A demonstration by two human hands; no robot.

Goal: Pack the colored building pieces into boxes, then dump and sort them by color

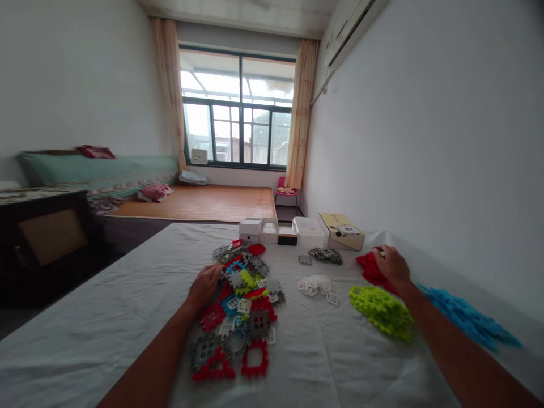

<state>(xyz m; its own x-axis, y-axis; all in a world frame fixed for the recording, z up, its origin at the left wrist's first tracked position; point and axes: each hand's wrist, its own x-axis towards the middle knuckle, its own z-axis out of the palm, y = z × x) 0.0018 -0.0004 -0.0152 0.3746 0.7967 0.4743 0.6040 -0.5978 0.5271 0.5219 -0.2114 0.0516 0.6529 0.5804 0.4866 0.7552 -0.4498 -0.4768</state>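
Note:
A heap of mixed plastic interlocking building pieces (pixel 259 320) lies in front of me, in red, grey, blue, white and lime green. At its left edge is my left hand (pixel 206 285), fingers bent together, the tips against the pieces; what they hold, if anything, is hidden. Over a pile of red interlocking pieces (pixel 369 271) on the right is my right hand (pixel 393 265), its fingers curled down onto them. I cannot make out what is between those fingers. Lime green pieces (pixel 380 311) are piled just in front of the red ones.
Blue pieces (pixel 465 314) lie by the right wall, partly behind my right forearm. White window pieces (pixel 317 286) and grey pieces (pixel 325 255) form separate piles mid-table. White boxes (pixel 250 228), a clear bin (pixel 309 229) and a yellow carton (pixel 342 231) line the far edge.

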